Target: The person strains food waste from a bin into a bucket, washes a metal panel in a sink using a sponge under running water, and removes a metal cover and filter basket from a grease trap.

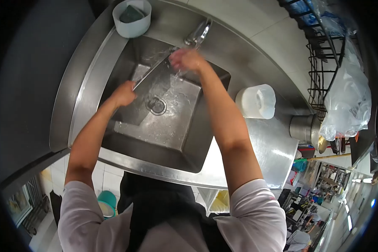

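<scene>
Over the left part of a steel sink [164,136], my left hand [124,93] is closed around the near end of a long, thin metal utensil [149,72]. The utensil slants up and right towards the faucet [198,32]. My right hand [185,59] is blurred under the faucet, beside the utensil's far end, in running water. Its fingers are smeared by motion, so their grip cannot be made out. Water splashes on the sink floor around the drain [156,105].
A white tub [132,26] with a dark green sponge stands at the back left. Another white container [256,102] is right of the sink. Farther right are a metal pot [302,128], a black wire rack [323,71] and plastic bags [348,96].
</scene>
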`<state>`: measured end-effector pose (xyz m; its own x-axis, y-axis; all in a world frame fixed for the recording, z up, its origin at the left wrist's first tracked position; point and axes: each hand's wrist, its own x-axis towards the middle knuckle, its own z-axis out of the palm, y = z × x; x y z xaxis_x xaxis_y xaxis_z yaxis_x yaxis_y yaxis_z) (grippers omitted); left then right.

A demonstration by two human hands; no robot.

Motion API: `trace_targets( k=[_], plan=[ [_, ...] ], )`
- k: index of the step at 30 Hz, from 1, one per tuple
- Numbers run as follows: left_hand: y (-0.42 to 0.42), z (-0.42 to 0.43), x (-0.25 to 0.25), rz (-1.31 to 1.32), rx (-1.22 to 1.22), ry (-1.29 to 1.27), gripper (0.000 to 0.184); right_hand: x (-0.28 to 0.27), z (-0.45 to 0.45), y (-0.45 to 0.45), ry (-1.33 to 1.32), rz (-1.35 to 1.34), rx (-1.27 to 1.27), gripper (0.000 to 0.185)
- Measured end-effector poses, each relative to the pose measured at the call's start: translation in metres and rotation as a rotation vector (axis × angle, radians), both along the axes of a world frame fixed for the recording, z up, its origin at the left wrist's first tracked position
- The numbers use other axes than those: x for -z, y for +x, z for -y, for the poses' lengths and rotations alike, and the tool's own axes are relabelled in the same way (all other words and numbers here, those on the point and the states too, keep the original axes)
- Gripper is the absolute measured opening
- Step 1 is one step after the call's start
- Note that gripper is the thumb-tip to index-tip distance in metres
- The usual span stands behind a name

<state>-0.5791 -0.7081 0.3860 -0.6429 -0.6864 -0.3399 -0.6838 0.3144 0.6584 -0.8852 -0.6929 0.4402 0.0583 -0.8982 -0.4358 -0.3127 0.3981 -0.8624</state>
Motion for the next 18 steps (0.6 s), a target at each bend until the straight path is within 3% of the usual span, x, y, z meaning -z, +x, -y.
trace_targets(
  k=[3,5,7,9,12,15,18],
  plan=[
    [0.012,-0.013,0.004,0.032,-0.093,0.04,0.022,0.01,0.002,0.017,-0.036,0.193,0.206,0.026],
    [0.021,-0.021,-0.001,0.033,-0.137,0.038,0.022,0.059,0.014,-0.004,-0.351,-0.668,0.087,0.03],
    [0.029,-0.034,-0.016,0.0,-0.163,0.053,0.022,0.074,0.014,-0.014,-0.407,-1.09,0.118,0.035],
    [0.043,-0.042,-0.018,-0.128,-0.264,0.12,0.021,0.082,0.008,-0.023,-0.228,-1.064,0.295,0.039],
    [0.067,-0.049,-0.019,-0.279,-0.391,0.181,0.018,0.056,-0.003,-0.022,0.229,-0.683,0.269,0.029],
    [0.074,-0.057,-0.053,-0.331,-0.497,0.28,0.014,0.072,-0.013,-0.011,0.132,-0.05,0.815,0.022],
    [0.084,-0.059,-0.055,-0.375,-0.512,0.324,0.01,0.08,-0.013,-0.007,-0.091,0.257,0.842,0.017]
  ],
)
